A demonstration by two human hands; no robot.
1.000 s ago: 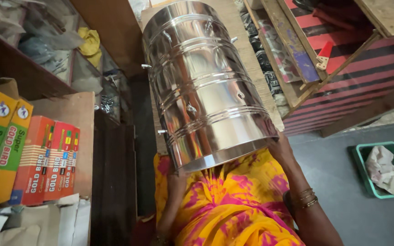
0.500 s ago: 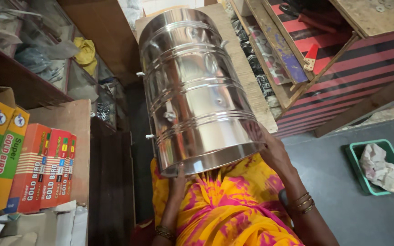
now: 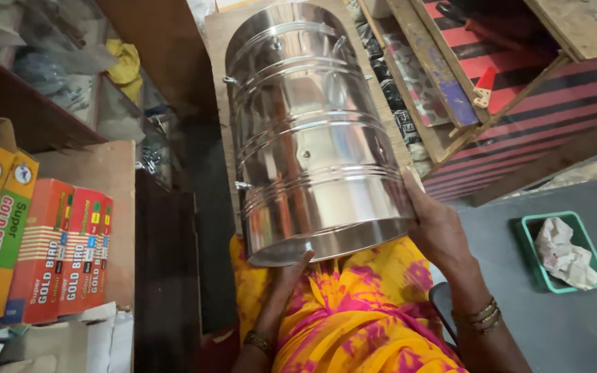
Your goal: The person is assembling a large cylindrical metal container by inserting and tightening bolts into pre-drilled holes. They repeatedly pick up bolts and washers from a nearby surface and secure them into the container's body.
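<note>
While hands grip steel drum, red boxes left

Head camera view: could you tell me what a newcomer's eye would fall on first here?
A big shiny steel drum fills the centre, lying along a board with its open end toward the person. The left hand props its lower rim and the right hand grips its side. Red and orange boxes stand at the left.
</note>
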